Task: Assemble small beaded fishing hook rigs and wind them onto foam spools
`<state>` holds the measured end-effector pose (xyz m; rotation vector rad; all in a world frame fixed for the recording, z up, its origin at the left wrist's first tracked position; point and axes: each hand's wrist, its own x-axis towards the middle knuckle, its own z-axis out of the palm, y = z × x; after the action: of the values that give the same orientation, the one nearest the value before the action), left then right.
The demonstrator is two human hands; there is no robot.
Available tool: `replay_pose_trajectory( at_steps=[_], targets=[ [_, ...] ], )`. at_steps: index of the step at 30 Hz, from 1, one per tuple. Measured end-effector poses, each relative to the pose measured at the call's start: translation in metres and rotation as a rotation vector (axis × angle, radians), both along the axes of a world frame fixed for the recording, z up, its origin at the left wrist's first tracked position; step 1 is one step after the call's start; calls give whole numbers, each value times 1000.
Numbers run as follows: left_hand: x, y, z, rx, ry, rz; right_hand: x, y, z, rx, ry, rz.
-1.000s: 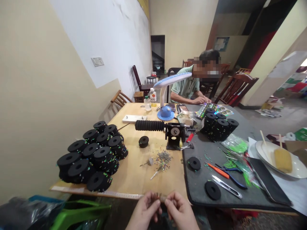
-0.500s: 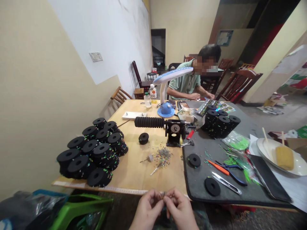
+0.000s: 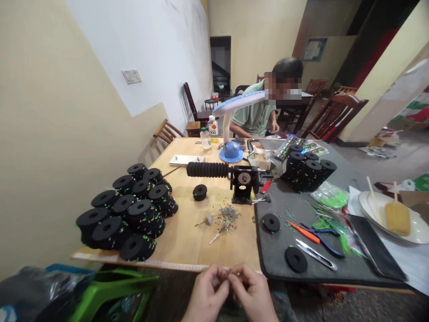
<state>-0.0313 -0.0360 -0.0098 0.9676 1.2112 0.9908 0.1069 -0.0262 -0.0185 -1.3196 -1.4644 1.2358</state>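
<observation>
My left hand and my right hand meet at the table's front edge, fingertips pinched together. Whatever sits between them is too small and too covered to make out. Beyond them on the wood lies a heap of tiny grey and coloured beads, with a thin white stick tool and a small brush-like piece beside it. Farther back stands a black hand-cranked winder bearing a row of black foam discs. A single black foam spool rests in front of it.
Stacked black foam spools fill the table's left side; more stand at the right. On the grey mat lie tweezers, an orange-handled tool and blue pliers. A blue lamp stands behind; a person sits opposite.
My hands stay pinched together in nearly the same place. The person opposite has shifted left and raised a hand off the table. The view has tilted slightly.
</observation>
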Motion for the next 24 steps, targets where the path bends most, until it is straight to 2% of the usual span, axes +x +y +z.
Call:
replay_pose_trajectory(
  at_steps=[10, 14, 21, 24],
  targets=[
    [4, 0, -2, -6, 12, 17, -2, 0, 1, -27, 54, -4],
    [6, 2, 0, -86, -61, 28, -4, -1, -1, -112, 192, -24],
    [4, 1, -13, -180, -235, 88, -6, 1, 0, -292, 352, -85],
    [6, -1, -9, -202, -263, 96, -7, 2, -1, -342, 418, -87]
  ],
)
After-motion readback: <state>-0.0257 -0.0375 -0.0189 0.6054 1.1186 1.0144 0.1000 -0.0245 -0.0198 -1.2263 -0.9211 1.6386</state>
